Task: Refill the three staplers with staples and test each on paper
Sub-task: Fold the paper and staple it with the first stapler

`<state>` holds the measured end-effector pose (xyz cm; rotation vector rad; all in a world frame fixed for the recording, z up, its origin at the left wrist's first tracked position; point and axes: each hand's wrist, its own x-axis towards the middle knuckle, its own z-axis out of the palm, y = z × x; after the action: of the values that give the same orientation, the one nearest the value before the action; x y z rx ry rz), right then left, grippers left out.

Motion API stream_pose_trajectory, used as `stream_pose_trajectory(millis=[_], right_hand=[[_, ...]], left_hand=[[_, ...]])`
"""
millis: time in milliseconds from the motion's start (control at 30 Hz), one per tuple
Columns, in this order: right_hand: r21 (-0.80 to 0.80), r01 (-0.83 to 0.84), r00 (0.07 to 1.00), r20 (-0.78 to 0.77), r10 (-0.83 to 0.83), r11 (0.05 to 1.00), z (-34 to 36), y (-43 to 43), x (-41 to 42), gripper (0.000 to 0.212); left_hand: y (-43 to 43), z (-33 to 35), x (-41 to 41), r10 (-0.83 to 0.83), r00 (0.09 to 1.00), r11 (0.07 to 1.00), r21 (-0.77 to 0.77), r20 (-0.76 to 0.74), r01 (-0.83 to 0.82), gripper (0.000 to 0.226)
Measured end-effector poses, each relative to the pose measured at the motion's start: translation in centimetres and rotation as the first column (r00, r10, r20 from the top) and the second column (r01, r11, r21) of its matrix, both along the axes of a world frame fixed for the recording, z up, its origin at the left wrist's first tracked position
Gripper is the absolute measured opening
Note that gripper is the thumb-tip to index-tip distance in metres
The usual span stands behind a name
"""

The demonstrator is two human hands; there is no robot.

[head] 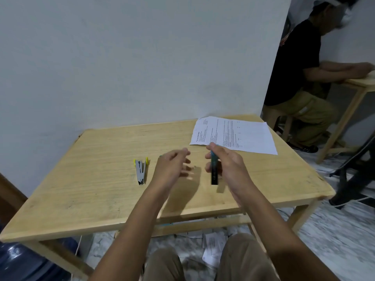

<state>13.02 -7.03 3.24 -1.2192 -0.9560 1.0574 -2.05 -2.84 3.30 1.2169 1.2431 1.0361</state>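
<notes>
I note a pale wooden table (81, 179) set against a plain light wall (142, 57), seen from the head camera looking down. Both hands are raised over the middle of the tabletop, side by side and apart, not touching each other. The right hand (227, 165) grips a dark stapler (214, 175), black below and blue-green at the top, with fingers and thumb curled round its upper half. The stapler hangs roughly upright, its lower end clear of the wood. The left hand (172, 167) holds nothing. Its fingers are loosely spread and point toward the right hand; they are blurred, so I cannot report their exact pose. Just left of the left hand, a grey stapler (141, 171) with yellow ends lies on the table, its two arms splayed open in a narrow V. Beyond the right hand, toward the far right corner, a printed sheet of paper (243, 134) lies flat. Well to the right of both hands, a second person (294, 67) in a black shirt sits at another wooden table (363, 80). Below the hands, under the near table edge, loose papers (213, 248) lie on the floor. A blue water bottle (24, 260) stands at the lower left.
</notes>
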Motion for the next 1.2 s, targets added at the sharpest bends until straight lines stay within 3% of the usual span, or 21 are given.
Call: stream_pose_trajectory(millis=[100, 200, 333, 467, 600, 700, 867, 967, 1067, 1200], right_hand=[[-0.069, 0.036, 0.999, 0.022, -0.034, 0.997, 0.7, 0.3, 2.8, 0.039], [-0.129, 0.078, 0.996, 0.05, -0.072, 0.989, 1.1, 0.7, 5.2, 0.033], [-0.165, 0.138, 0.986, 0.111, -0.12, 0.977, 1.0, 1.6, 8.5, 0.038], [-0.174, 0.164, 0.982, 0.119, -0.144, 0.971, 0.6, 1.6, 9.9, 0.051], [-0.167, 0.165, 0.985, 0.077, -0.154, 0.972, 0.1, 0.8, 9.9, 0.049], [-0.158, 0.165, 0.986, 0.047, -0.16, 0.974, -0.4, 0.4, 9.8, 0.035], [-0.188, 0.169, 0.985, 0.01, -0.17, 0.968, -1.0, 3.3, 10.2, 0.029], [-0.199, 0.175, 0.984, 0.02, -0.174, 0.964, -1.5, 3.7, 10.4, 0.038], [-0.217, 0.224, 0.969, 0.152, -0.194, 0.95, -1.8, 4.0, 11.1, 0.049], [-0.156, 0.364, 0.883, 0.372, -0.287, 0.918, -2.2, 4.8, 13.1, 0.046]], left_hand=[[4.0, 0.4, 2.9, 0.072, 0.988, 0.996, 0.07, -0.133, -0.063, 0.03], [8.4, -0.5, 5.5, 0.044, 0.938, 0.998, 0.058, -0.345, -0.025, 0.052], [12.4, -2.7, 8.7, 0.016, 0.748, 0.999, -0.028, -0.664, -0.046, 0.075], [13.4, -3.1, 9.6, 0.089, 0.646, 0.99, -0.003, -0.758, -0.139, 0.084], [13.3, -3.4, 9.3, 0.08, 0.621, 0.989, -0.018, -0.78, -0.149, 0.085], [13.6, -3.1, 9.4, 0.044, 0.633, 0.986, -0.068, -0.773, -0.151, 0.085], [16.3, -2.6, 10.8, -0.002, 0.675, 0.984, -0.123, -0.737, -0.132, 0.074], [16.6, -2.9, 10.5, 0.011, 0.738, 0.989, -0.102, -0.675, -0.108, 0.063], [16.5, -2.6, 9.4, 0.013, 0.889, 0.999, -0.037, -0.457, -0.034, 0.043], [14.9, -0.1, 7.1, -0.052, 0.962, 0.991, 0.107, -0.266, 0.083, 0.029]])
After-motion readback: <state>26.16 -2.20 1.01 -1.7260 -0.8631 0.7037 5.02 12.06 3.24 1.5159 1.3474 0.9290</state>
